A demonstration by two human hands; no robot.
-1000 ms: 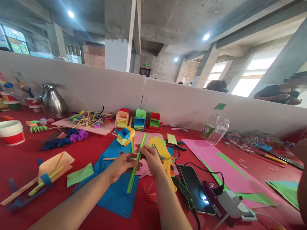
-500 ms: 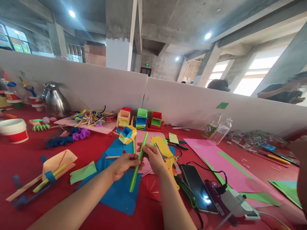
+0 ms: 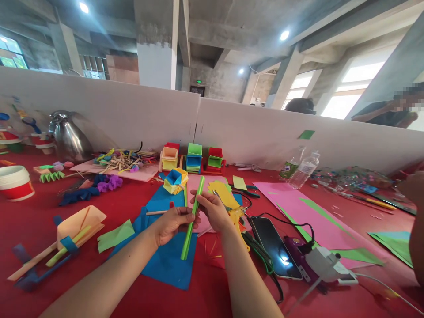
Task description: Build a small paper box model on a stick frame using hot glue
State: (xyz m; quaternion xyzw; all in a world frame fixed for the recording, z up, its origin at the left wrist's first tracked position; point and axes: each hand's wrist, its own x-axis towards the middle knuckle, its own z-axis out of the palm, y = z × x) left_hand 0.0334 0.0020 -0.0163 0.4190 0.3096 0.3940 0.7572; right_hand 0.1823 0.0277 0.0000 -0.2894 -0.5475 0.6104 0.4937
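Note:
Both my hands hold a long rolled green paper stick (image 3: 188, 238) above the red table (image 3: 132, 304). My left hand (image 3: 172, 223) pinches it near the middle. My right hand (image 3: 213, 211) grips its upper part with closed fingers. The stick tilts, top end far, lower end near me. Under it lies a blue paper sheet (image 3: 165, 260). A yellow glue gun (image 3: 237, 218) sits just right of my right hand.
A black phone (image 3: 273, 251) with cable and a white device (image 3: 326, 265) lie to the right, beside pink paper (image 3: 298, 212). Folded paper boxes (image 3: 194, 159), a steel kettle (image 3: 68, 137), craft sticks, two bottles (image 3: 300, 174) and a white partition stand behind. Another person's arm (image 3: 415, 221) is at far right.
The view shifted slightly. My hands keep their hold on the green stick, with only small finger movement.

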